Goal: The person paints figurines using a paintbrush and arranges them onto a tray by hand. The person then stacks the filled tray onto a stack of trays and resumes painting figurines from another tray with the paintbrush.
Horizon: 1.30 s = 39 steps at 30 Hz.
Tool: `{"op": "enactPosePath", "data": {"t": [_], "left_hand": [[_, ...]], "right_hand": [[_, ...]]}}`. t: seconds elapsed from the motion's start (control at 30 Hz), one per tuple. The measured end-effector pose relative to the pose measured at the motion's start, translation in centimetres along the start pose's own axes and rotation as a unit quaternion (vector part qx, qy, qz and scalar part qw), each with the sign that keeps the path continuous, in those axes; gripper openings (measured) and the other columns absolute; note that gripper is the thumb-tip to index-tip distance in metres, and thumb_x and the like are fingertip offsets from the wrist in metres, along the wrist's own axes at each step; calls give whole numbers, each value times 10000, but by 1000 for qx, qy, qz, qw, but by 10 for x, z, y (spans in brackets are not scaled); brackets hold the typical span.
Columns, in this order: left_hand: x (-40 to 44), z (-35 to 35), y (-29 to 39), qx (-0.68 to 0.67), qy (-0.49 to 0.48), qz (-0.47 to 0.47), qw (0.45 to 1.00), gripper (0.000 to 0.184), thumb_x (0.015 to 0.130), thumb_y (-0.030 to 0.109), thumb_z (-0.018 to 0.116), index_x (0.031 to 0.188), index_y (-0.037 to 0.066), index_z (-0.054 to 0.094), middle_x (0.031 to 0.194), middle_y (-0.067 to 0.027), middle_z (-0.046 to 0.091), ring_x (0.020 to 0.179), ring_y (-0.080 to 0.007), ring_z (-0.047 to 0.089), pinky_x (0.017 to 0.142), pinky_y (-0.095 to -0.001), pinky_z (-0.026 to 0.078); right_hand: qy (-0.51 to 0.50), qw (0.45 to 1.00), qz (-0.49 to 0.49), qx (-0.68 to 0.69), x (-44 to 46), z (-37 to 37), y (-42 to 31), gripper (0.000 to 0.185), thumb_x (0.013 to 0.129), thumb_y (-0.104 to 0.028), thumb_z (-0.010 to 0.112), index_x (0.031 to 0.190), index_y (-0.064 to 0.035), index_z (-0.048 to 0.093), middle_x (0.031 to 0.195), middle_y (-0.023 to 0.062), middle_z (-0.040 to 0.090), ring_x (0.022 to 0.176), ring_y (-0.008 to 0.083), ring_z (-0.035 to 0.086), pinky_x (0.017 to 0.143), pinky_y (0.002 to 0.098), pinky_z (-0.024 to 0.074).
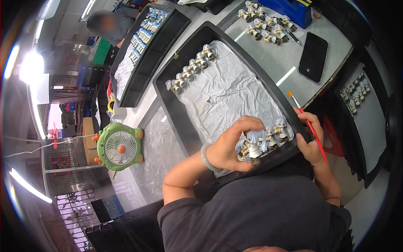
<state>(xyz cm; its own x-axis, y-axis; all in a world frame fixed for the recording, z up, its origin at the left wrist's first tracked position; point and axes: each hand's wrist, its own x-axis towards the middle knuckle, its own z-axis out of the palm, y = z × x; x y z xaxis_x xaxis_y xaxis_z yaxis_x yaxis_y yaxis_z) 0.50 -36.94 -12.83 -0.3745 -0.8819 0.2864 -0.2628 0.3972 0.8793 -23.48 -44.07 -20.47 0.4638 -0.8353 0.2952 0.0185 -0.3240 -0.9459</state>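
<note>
My left hand [230, 145], with a pale bangle on its wrist, is closed around a small light-blue-haired figurine [254, 148] over the near end of a black tray [170, 111]. A row of similar figurines [280, 127] stands beside it in the tray, partly hidden by my fingers. A thin paintbrush [315, 138] with a red handle and orange-yellow tip is gripped in my right hand [310, 145]. That hand is at the tray's right edge, with the bristles pointing up and away. Crumpled white paper [228, 90] lines the tray, and another figurine row [193, 69] runs along its far end.
A green fan [121, 147] stands left on the table. Behind is a second tray [145, 82] of blue pieces. Back right are loose figurines [266, 25], a phone [313, 57] and a blue container [289, 10]. Another tray [373, 134] is at right. A person [115, 25] is in the background.
</note>
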Motion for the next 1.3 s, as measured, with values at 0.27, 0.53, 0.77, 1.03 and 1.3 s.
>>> {"op": "enactPosePath", "data": {"t": [0.27, 0.53, 0.77, 1.03, 1.3], "left_hand": [[1, -3, -4, -24, 21, -54, 998, 728, 588, 269, 785, 1170, -12, 450, 1040, -132, 488, 976, -240, 463, 863, -348, 343], [-4, -3, 1, -378, 22, -230, 897, 773, 773, 590, 537, 1206, -24, 359, 1008, -119, 503, 757, -178, 615, 572, -216, 434], [0, -3, 2, -379, 23, -236, 894, 818, 744, 718, 422, 1158, 13, 380, 959, -136, 521, 672, -232, 638, 456, -227, 426], [5, -6, -38, -376, 199, -279, 861, 445, 810, 252, 588, 1155, 78, 369, 1029, -123, 495, 962, -262, 578, 755, -318, 475], [57, -123, -168, 341, 288, -114, 888, 566, 641, 85, 667, 1165, 48, 455, 1093, -120, 469, 973, -257, 513, 856, -351, 427]], "right_hand": [[13, 1000, -9, 25, -1, 3, 5, 429, 664, -56, 550, 1080, -3, 457, 1190, 216, 535, 780, 154, 561, 598, 221, 386], [2, 1000, -1, 7, -1, 0, 3, 432, 660, -66, 552, 1077, 0, 456, 1182, 216, 539, 788, 162, 561, 605, 223, 392], [6, 1000, -19, 12, 0, 1, 2, 431, 665, -52, 547, 1083, 0, 455, 1183, 231, 532, 790, 165, 565, 644, 228, 408], [6, 999, -31, 22, 1, 2, 3, 423, 673, -58, 548, 1081, 2, 456, 1176, 233, 534, 811, 166, 571, 668, 236, 416], [3, 999, -1, 38, 0, 0, -3, 424, 658, -53, 536, 1072, -2, 464, 1173, 239, 534, 832, 185, 579, 755, 260, 439]]}}
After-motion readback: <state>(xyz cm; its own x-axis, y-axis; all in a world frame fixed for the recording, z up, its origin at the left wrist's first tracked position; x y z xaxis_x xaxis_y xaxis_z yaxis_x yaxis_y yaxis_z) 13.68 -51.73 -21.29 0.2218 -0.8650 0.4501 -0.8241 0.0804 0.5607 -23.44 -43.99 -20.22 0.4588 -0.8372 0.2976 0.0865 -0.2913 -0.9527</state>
